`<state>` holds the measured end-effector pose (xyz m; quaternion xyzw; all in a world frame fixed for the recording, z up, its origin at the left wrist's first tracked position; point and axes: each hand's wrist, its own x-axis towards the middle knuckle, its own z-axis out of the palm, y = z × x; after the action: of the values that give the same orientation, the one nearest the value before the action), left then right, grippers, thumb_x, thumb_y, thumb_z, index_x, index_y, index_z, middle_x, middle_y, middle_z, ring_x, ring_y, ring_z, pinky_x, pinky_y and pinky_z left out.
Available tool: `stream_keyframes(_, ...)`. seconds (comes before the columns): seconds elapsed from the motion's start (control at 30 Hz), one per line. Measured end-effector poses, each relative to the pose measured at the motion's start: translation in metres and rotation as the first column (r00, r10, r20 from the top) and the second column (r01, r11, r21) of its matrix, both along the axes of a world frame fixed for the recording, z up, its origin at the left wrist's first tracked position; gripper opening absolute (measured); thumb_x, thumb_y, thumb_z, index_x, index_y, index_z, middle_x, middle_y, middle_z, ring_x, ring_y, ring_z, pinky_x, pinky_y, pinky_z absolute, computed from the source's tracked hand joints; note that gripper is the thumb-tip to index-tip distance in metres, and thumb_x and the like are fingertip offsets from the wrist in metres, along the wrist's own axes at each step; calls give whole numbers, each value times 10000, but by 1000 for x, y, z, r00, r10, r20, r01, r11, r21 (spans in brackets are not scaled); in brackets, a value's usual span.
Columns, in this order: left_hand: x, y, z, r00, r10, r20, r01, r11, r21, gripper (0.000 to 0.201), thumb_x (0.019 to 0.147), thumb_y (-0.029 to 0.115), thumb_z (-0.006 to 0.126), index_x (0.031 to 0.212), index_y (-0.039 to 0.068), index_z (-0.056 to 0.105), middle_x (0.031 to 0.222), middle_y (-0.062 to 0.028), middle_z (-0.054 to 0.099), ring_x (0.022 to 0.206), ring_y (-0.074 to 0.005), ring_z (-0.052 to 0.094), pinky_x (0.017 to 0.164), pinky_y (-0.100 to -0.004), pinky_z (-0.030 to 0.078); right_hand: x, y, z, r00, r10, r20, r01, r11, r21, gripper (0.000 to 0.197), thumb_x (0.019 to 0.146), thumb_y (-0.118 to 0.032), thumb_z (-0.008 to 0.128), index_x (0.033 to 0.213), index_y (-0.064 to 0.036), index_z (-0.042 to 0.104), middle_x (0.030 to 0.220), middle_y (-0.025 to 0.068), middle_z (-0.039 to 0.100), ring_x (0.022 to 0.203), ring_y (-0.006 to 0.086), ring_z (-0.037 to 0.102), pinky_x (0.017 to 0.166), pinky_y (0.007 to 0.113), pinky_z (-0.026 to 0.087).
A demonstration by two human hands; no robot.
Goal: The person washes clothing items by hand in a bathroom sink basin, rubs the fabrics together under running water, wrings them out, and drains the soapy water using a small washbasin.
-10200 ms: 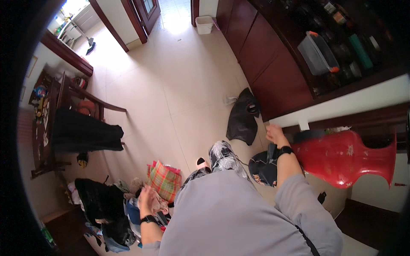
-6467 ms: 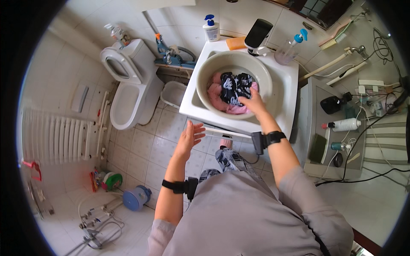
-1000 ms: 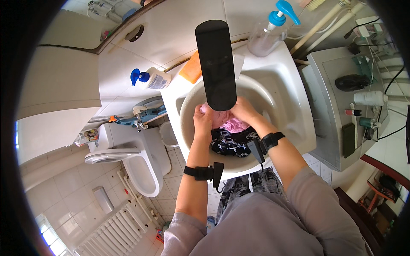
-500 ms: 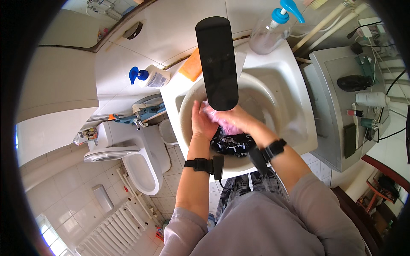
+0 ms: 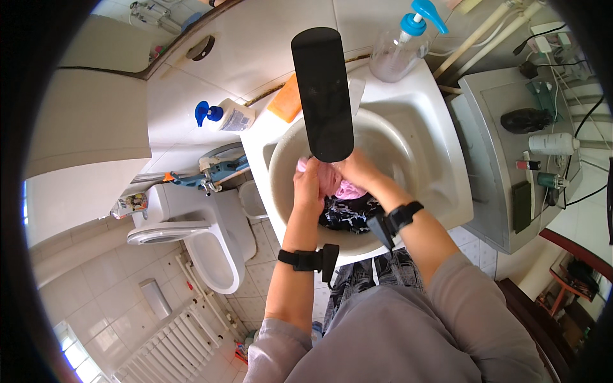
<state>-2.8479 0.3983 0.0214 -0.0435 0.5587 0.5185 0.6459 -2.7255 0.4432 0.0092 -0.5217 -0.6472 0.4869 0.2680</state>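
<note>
1. the pink cloth (image 5: 350, 190) is near the middle of the frame, bunched up inside the round pale basin (image 5: 278, 165), which sits in the white sink (image 5: 442, 191).
2. the left hand (image 5: 308, 185) is clamped on the left part of the pink cloth, its fingers curled round the fabric.
3. the right hand (image 5: 359, 171) touches the other side of it; it is blurred, and its fingers are partly hidden by the black oval panel (image 5: 322, 96) in the upper middle, so i cannot tell whether they are closed or apart.
4. just below in the frame, the dark patterned cloth (image 5: 352, 217) lies in the basin, with neither hand holding it.
5. as for progress, handling of the pink cloth looks underway rather than finished; the dark patterned cloth seems to be left waiting. how wet or clean either is, i cannot tell.
6. towards the upper left of the panel, the orange block (image 5: 287, 99) and the white pump bottle (image 5: 236, 117) stand out of use; at upper right, so does the clear pump bottle (image 5: 397, 59).
</note>
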Motion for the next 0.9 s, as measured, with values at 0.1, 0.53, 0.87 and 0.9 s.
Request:
stream_keyframes(0.1, -9, -2, -30, 835, -162, -525, 229, 971, 64, 383, 785, 232, 583, 1111, 59, 482, 1010, -127, 542, 868, -245, 569, 696, -315, 482, 14, 10, -26, 998, 11, 66, -9, 1000, -21, 288, 803, -300, 542, 929, -43, 574, 860, 192, 598, 791, 357, 583, 652, 414, 467)
stream_keyframes(0.53, -21, -5, -20, 981, 21, 194, -20, 1000, -7, 668, 800, 493, 513, 1299, 98, 308, 1224, -108, 453, 1068, -259, 474, 926, -391, 363, -5, -4, 12, 875, -67, -480, -200, 852, -484, 212, 788, -119, 556, 986, -64, 608, 755, 61, 612, 630, 104, 553, 557, 228, 454)
stream_keyframes(0.87, -1, -22, -11, 774, -93, 626, -226, 883, 411, 407, 861, 423, 454, 1122, 112, 481, 1081, -98, 525, 1019, -224, 493, 868, -352, 404, -29, -47, 58, 978, 199, 61, -208, 932, 296, 160, 758, -271, 623, 816, -127, 590, 848, 63, 564, 795, 282, 569, 696, 357, 448)
stream_keyframes(0.9, 1, -23, -14, 902, 20, 431, -162, 942, 294, 334, 867, 372, 455, 1072, 111, 495, 1020, -89, 544, 971, -216, 525, 814, -337, 437, -25, -39, 53, 983, 154, 96, -172, 957, 233, 181, 771, -287, 602, 815, -112, 590, 822, 84, 579, 766, 296, 576, 674, 366, 453)
